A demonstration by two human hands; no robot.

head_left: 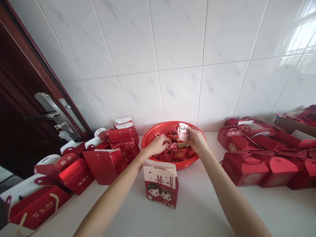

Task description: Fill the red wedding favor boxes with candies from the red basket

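A red plastic basket (146, 135) stands against the wall, filled with wrapped sweets (179, 154). My left hand (159, 146) reaches into its left side, fingers pinched on a small red candy packet with white dots (172, 146). At the basket's right, my right hand (197, 141) holds up a shiny candy packet printed with a cartoon couple (183, 131). Between my forearms, in front of the basket, a red and white gift box (161, 187) stands upright, a cartoon couple on its front. Its top flaps are raised; the inside is hidden from here.
Red gift boxes (74, 176) of several shapes stand at the left, near a dark door with a metal handle (56, 115). More red boxes (247, 168) are grouped on the right of the white table (197, 210). A tiled wall (177, 89) rises behind.
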